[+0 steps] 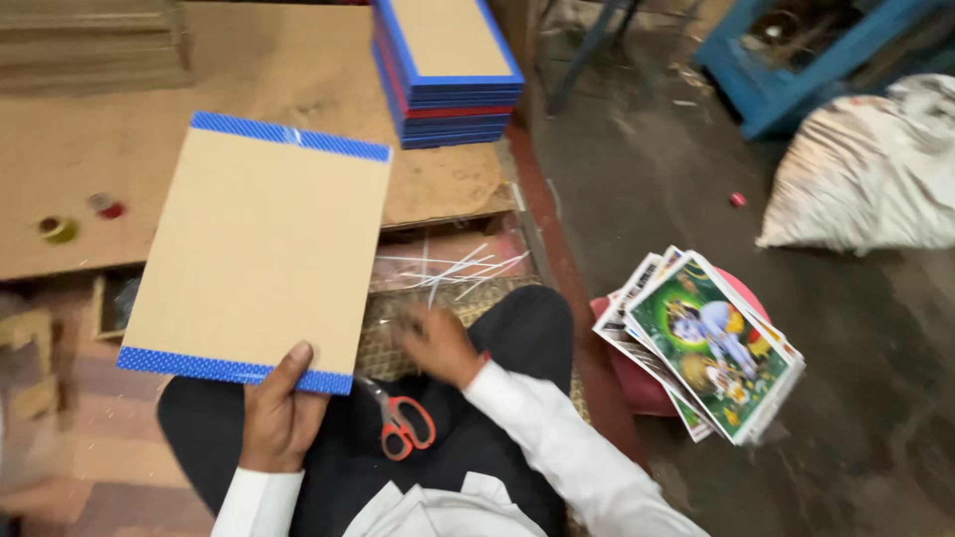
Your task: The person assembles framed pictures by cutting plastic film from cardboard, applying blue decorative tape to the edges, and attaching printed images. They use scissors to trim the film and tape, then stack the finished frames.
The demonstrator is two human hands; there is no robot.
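a seated person's left hand (282,411) gripped a brown cardboard panel (261,249) by its near edge, thumb on top and fingers closed beneath, the panel held tilted above the lap; blue tape strips ran along its far and near edges; the right hand (436,341), blurred, was over the lap beside the panel's near right corner, fingers partly curled, and whether it held anything could not be told; orange-handled scissors (402,423) lay on the dark trousers between the two white sleeves, just below the panel's near edge; a stack of taped panels (448,72) sat at the far edge of the low brown work board (80,149), well apart from the hands; two small tape rolls (78,217) lay near the board's left edge; thin white strips (453,267) were scattered past the board's near edge, above a woven mat; a pile of colour prints (708,343) rested on a red stool at the person's right, with a pale sack (870,169) on the floor beyond; held by one edge only, the panel could have sagged or slipped from the thumb's pinch; the loose scissors could have slid off the lap had the legs shifted.
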